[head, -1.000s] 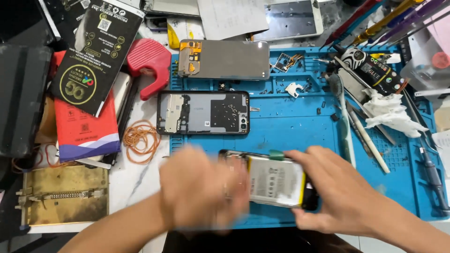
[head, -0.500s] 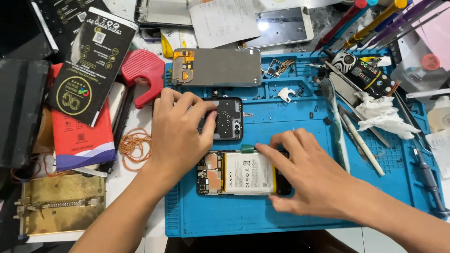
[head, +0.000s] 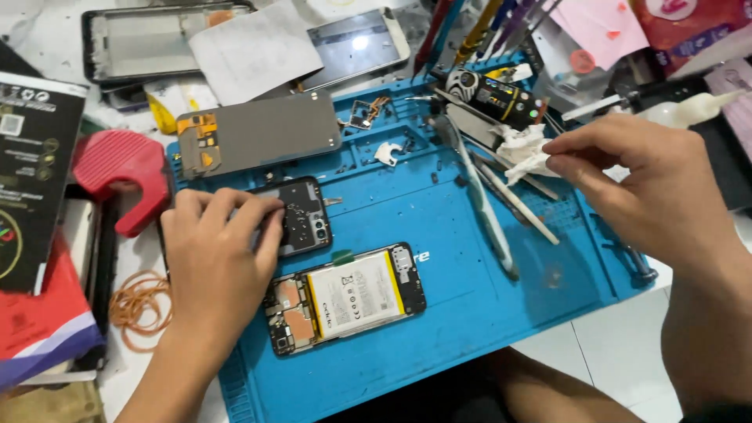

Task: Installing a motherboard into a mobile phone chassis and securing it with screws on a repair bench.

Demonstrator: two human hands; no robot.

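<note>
While the blue mat (head: 470, 313) lies under everything, the left hand (head: 215, 262) rests flat, fingers spread, on a dark phone back (head: 301, 215). Just below those fingers lies an open phone (head: 345, 298). Right hand (head: 650, 188) fingers pinch white tissue (head: 525, 153).

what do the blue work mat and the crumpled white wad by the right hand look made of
Blue work mat: likely silicone or rubber, matte, with moulded compartments along its top edge. Crumpled white wad: looks like soft tissue or cloth, creased and limp; the right hand pinches it.
</note>
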